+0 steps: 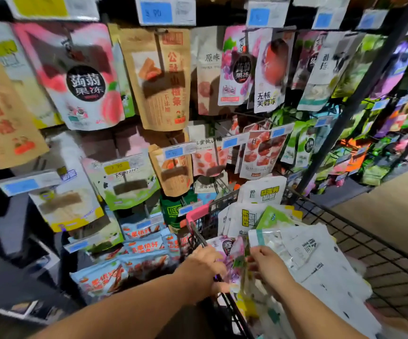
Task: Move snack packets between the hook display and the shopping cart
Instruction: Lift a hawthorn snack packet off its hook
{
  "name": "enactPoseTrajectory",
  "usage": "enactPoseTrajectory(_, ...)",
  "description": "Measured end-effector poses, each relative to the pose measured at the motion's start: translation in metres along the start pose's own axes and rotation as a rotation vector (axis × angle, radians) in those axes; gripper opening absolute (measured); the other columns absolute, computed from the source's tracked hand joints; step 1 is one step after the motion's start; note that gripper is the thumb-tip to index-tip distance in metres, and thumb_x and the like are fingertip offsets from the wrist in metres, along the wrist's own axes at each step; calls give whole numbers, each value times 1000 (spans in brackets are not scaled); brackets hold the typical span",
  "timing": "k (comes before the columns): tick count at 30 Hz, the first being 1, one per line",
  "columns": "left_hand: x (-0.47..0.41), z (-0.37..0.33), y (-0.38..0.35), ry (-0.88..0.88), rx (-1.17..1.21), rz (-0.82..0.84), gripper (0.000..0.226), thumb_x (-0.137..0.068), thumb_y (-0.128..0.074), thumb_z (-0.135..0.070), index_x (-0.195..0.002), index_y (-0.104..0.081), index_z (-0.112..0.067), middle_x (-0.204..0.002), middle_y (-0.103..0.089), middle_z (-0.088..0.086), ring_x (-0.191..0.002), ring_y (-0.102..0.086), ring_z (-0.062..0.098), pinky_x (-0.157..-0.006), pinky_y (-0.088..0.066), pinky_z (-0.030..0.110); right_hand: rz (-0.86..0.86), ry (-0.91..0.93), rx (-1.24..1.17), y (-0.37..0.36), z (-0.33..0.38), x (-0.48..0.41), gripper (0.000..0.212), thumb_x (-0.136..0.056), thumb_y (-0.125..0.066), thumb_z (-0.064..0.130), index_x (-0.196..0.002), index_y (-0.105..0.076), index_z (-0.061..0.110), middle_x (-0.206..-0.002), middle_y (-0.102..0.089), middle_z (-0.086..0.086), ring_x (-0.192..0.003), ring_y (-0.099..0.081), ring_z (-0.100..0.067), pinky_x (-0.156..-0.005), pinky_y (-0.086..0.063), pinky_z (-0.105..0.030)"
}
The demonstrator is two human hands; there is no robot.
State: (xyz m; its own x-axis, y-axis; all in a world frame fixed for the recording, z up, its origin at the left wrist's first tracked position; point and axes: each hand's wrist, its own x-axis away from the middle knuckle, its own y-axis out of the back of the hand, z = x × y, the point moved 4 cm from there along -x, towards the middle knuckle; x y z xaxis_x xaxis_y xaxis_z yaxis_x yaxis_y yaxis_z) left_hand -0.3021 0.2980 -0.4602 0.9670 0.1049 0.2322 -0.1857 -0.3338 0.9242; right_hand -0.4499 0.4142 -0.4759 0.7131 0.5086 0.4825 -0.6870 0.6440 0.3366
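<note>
The task is looking partly done, with plenty left. The shopping cart [359, 228] is already holding a loose heap of packets, while the hook display [359, 97] rising behind and to the left of the cart is still hanging almost full. Which way this packet is travelling cannot be told from this view.

Both hands are working just inside the cart's near left corner. The right hand [266, 265] is curling its fingers onto the right edge of a purple packet [234, 255], seemingly pinching it, though blur is softening the detail. The left hand [203, 270] is lying curled over the cart's left rim, right against the same packet; whether it is gripping the rim or the packet, I cannot tell. The purple packet is standing upright between the two hands, inside the cart at the top of the heap.

Inside the cart, large white packets [320, 260] are lying fanned across the middle and near side. Toward the cart's far end, a green packet [271, 217] is leaning among white packets with yellow labels [261, 192]. Above the cart's far end, a similar grape packet [237, 67] is hanging on the display.
</note>
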Motion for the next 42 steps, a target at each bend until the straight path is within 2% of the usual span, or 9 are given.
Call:
enactPoseTrajectory(6,34,53,54,347,343,87,56,-99,-36,-50,-149,-24,-30,-153,-33,0,-137,-35,22,-109,-30,34,110,145,10,-48,87,-9,16,-101,-48,21,-89,-57,14,-75,-59,-7,-57,-53,-18,-53,-40,-28)
enactPoseTrajectory(10,72,100,108,621,506,-340,47,-99,-38,-49,-138,-43,-23,-119,-59,1,-101,-58,20,-79,-42,27,183,284,48,-89,150,-3,19,-100,-48,24,-89,-59,13,-75,-59,-7,-57,-52,-17,-54,-38,-30)
enactPoseTrajectory(16,159,162,190,811,446,-957,33,-94,-50,-42,-116,-56,-18,-103,-64,4,-99,-59,26,-73,-40,30,270,522,41,-167,266,35,19,-98,-50,27,-86,-61,17,-79,-62,-8,-67,-57,-23,-57,-42,-32)
enactPoseTrajectory(21,227,190,242,918,270,-1232,34,-95,-51,-39,-109,-57,-10,-105,-59,10,-99,-54,31,-80,-43,38,332,747,110,-230,340,87,18,-96,-55,28,-83,-62,20,-80,-63,-3,-70,-56,-17,-62,-40,-28)
enactPoseTrajectory(26,274,216,262,1164,229,-1323,41,-94,-48,-44,-116,-49,-10,-122,-51,13,-118,-42,33,-96,-38,45,423,872,229,-283,387,122,14,-99,-50,26,-98,-61,20,-87,-62,-1,-78,-58,-18,-66,-43,-24)
enactPoseTrajectory(31,296,243,276,1212,369,-1340,57,-91,-52,-48,-133,-33,-14,-138,-35,8,-129,-33,30,-104,-32,46,475,846,337,-328,412,124,51,-93,-49,46,-136,-48,19,-122,-62,1,-105,-61,-27,-90,-50,-43)
enactPoseTrajectory(35,302,262,286,1103,566,-1389,67,-89,-58,-47,-137,-25,-15,-139,-37,8,-126,-39,29,-102,-37,43,490,741,280,-341,422,123,59,-98,-48,38,-150,-27,18,-129,-56,-3,-115,-56,-28,-99,-47,-48)
enactPoseTrajectory(38,300,275,288,879,874,-1377,79,-90,-57,-46,-144,-9,-15,-137,-46,6,-117,-50,24,-94,-41,34,543,671,142,-351,425,118,51,-100,-48,23,-146,-31,12,-135,-55,-7,-111,-56,-23,-99,-47,-44)
enactPoseTrajectory(42,305,286,284,869,981,-1349,83,-88,-58,-50,-145,-9,-15,-132,-54,6,-116,-53,23,-96,-42,35,578,622,-32,-355,425,114,28,-98,-52,19,-126,-47,19,-115,-64,-1,-101,-62,-19,-86,-51,-40)
